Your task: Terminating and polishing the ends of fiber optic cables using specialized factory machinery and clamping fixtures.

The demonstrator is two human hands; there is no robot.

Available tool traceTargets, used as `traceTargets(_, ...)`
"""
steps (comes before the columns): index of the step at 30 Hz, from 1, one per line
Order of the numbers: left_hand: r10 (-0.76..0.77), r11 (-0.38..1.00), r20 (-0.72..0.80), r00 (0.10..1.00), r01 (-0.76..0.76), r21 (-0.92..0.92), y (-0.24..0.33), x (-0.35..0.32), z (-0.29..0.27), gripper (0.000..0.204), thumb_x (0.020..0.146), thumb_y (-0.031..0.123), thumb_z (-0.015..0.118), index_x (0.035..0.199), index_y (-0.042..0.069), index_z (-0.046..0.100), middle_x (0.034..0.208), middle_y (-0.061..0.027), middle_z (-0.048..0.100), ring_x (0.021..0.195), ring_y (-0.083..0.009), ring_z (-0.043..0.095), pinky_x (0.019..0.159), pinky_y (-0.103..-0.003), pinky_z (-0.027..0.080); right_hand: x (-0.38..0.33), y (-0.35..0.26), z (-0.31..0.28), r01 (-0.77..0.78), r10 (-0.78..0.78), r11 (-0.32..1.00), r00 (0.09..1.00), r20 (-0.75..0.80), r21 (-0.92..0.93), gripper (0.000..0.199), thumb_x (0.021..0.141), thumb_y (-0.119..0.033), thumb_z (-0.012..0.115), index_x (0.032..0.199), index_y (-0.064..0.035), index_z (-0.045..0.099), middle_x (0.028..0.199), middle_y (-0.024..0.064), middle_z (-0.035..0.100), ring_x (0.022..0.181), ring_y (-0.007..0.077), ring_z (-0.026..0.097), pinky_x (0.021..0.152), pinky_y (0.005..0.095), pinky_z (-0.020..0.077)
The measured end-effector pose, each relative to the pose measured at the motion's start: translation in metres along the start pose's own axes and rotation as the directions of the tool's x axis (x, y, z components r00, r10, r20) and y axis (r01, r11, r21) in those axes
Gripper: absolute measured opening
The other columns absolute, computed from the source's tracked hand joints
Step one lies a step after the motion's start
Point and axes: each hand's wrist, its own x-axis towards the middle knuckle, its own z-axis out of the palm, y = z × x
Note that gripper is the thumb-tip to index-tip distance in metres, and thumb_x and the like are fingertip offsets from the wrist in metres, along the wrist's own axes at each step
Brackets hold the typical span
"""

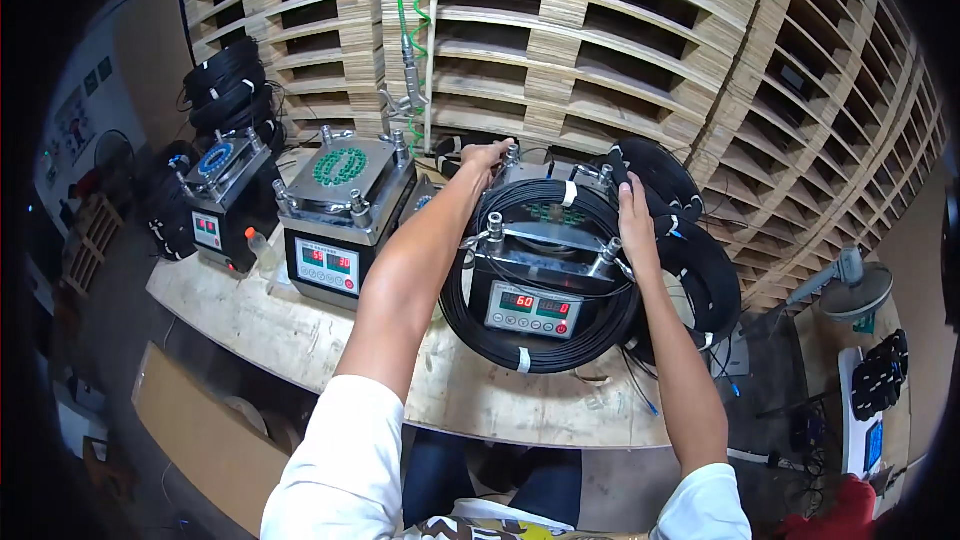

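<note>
A black cable coil (540, 345) with white ties is draped around a small metal machine (530, 285) with red and green number displays on its front. My left hand (485, 157) grips the far left rim of the coil, close to a corner post of the machine. My right hand (634, 215) holds the coil's right side, fingers pressed on the black strands. The coil's lower loop hangs over the machine's front onto the wooden bench (300, 335).
Two similar machines (345, 215) (222, 195) stand to the left on the bench, with a small bottle (260, 248) between them. More black coils (690, 240) lie right of my hands and others (230, 90) at back left. Stacked wooden pallets (620, 50) rise behind. A fan (850, 285) stands at right.
</note>
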Motion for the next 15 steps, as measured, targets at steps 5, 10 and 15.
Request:
traceTargets(5, 0.133, 0.925, 0.207, 0.969, -0.046, -0.377, -0.009, 0.043, -0.052, 0.034, 0.103, 0.020, 0.054, 0.091, -0.006, 0.073, 0.085, -0.0112, 0.075, 0.069, -0.0167, 0.066, 0.063, -0.032, 0.051, -0.002, -0.031, 0.023, 0.040, -0.042, 0.998, 0.998, 0.039, 0.054, 0.061, 0.107, -0.050, 0.033, 0.154, -0.0116, 0.037, 0.143, 0.0288, 0.053, 0.134, 0.0493, 0.047, 0.111, 0.0461, 0.0384)
traceTargets(10, 0.216, 0.973, 0.219, 0.951, -0.191, -0.132, -0.007, 0.045, -0.045, 0.027, 0.098, 0.018, 0.066, 0.098, -0.008, 0.074, 0.086, -0.0131, 0.076, 0.071, -0.0175, 0.066, 0.068, -0.031, 0.050, -0.002, -0.027, 0.027, 0.045, -0.048, 0.997, 0.998, 0.045, 0.055, 0.060, 0.107, -0.049, 0.033, 0.154, -0.0109, 0.035, 0.145, 0.0292, 0.051, 0.135, 0.0490, 0.046, 0.112, 0.0459, 0.0373)
traceTargets(15, 0.217, 0.959, 0.332, 0.918, -0.264, 0.101, -0.009, 0.061, -0.051, 0.059, 0.109, 0.046, 0.037, 0.118, -0.002, 0.070, 0.100, -0.0106, 0.076, 0.078, -0.0218, 0.063, 0.078, -0.038, 0.055, -0.005, -0.034, 0.025, 0.050, -0.054, 0.996, 0.997, 0.051, 0.075, 0.061, 0.107, -0.048, 0.035, 0.155, -0.0105, 0.035, 0.146, 0.0289, 0.050, 0.136, 0.0490, 0.046, 0.113, 0.0457, 0.0366)
